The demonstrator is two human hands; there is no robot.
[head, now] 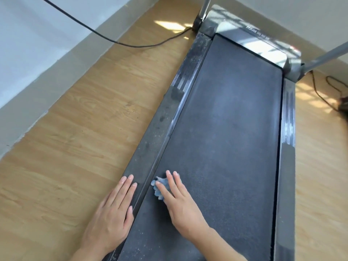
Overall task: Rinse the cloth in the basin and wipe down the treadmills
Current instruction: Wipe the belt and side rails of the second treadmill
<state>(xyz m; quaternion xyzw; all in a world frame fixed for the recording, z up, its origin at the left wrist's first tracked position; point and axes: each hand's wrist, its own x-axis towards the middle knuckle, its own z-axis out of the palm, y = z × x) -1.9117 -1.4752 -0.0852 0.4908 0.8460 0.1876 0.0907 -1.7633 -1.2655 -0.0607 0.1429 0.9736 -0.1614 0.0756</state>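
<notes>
You're looking down the length of the treadmill [226, 129], its dark belt [231, 119] running away from you between two side rails. The left rail [163, 117] is dusty and smudged; beyond its outer edge lies a wide strip of bare wood floor [84, 129] up to the wall [28, 44]. A black cable [131, 45] trails across that floor to the treadmill's far left corner. The right rail [287, 138] has a narrower band of floor past it, with another cable [320, 91] lying near the far right corner. Ahead of your hands the belt is open all the way to the front cover [250, 42].

Your left hand [113, 213] lies flat and spread, palm down, over the left rail's outer edge, holding nothing. Your right hand [178, 202] presses flat, fingers extended, on the blue cloth [160, 187], which is bunched on the belt just beside the left rail; part of it shows past your fingers
</notes>
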